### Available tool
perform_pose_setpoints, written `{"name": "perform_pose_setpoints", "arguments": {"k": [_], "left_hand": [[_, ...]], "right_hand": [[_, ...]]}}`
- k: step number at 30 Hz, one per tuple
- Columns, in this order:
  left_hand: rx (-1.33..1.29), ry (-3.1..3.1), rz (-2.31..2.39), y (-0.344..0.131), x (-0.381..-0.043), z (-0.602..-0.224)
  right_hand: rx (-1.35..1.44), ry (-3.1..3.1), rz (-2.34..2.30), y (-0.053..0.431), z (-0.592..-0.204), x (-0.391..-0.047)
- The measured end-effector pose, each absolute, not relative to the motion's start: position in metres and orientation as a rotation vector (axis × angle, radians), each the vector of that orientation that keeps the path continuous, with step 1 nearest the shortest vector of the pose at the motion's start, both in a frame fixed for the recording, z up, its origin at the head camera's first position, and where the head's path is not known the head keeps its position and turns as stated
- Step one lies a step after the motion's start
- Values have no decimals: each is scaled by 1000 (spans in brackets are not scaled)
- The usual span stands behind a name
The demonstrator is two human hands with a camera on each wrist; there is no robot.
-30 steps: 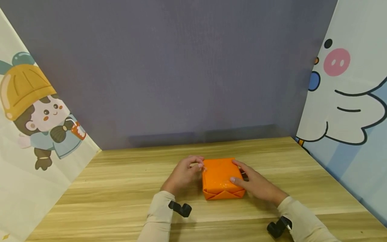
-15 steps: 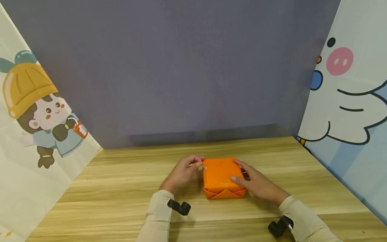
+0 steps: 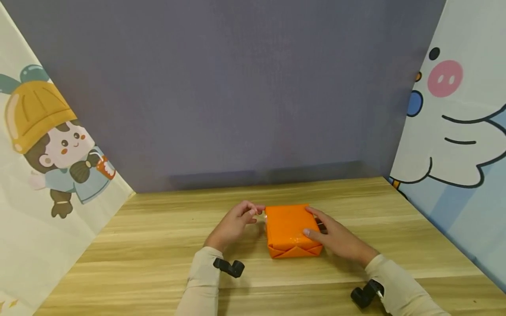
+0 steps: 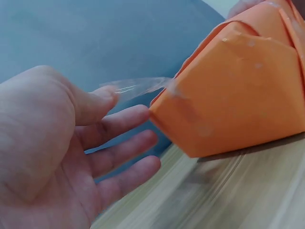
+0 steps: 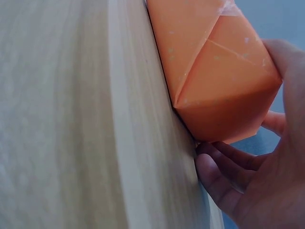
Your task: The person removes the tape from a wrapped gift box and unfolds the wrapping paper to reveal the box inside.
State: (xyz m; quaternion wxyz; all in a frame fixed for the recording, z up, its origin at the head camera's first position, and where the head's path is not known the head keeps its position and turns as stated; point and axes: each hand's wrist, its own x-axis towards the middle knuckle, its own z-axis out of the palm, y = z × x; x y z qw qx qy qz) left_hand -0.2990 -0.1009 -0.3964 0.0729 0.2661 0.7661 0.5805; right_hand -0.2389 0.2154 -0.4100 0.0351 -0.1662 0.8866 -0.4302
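An orange paper-wrapped box (image 3: 290, 224) sits on the wooden table, its near end folded into triangular flaps. Just off its left side, my left hand (image 3: 231, 226) pinches a strip of clear tape (image 4: 138, 87) between thumb and index finger. In the left wrist view the tape stretches from the fingertips to the edge of the orange wrapping, where it still sticks. The other left fingers spread loosely below. My right hand (image 3: 340, 241) grips the box's right side, thumb on the top near the front and index finger at the far right corner. More right fingers (image 5: 214, 176) reach low at the wrapping.
The wood-grain table (image 3: 158, 245) runs back to a grey upright panel (image 3: 253, 96). Cartoon-printed side walls stand at left (image 3: 23, 228) and right (image 3: 466, 219). A black wrist camera mount (image 3: 229, 267) sits on the left sleeve, another (image 3: 366, 295) on the right.
My left hand has drawn back a little to the left from the box's top edge, the tape pinched in it. The right hand keeps its grip on the box.
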Motion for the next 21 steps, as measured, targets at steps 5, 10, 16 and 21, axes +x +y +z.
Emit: {"name": "perform_pose_setpoints", "arguments": {"k": [5, 10, 16, 21], "left_hand": [[768, 2341, 1709, -108, -301, -398], [775, 2343, 1688, -116, -304, -398], [769, 2448, 1576, -124, -303, -398], [770, 2507, 1468, -126, -303, -399]], "right_hand": [[-513, 2723, -1324, 218, -411, -240], [-513, 2719, -1323, 218, -411, -240], [-501, 2719, -1317, 218, -410, -240], [-497, 2718, -1311, 217, -410, -240]]}}
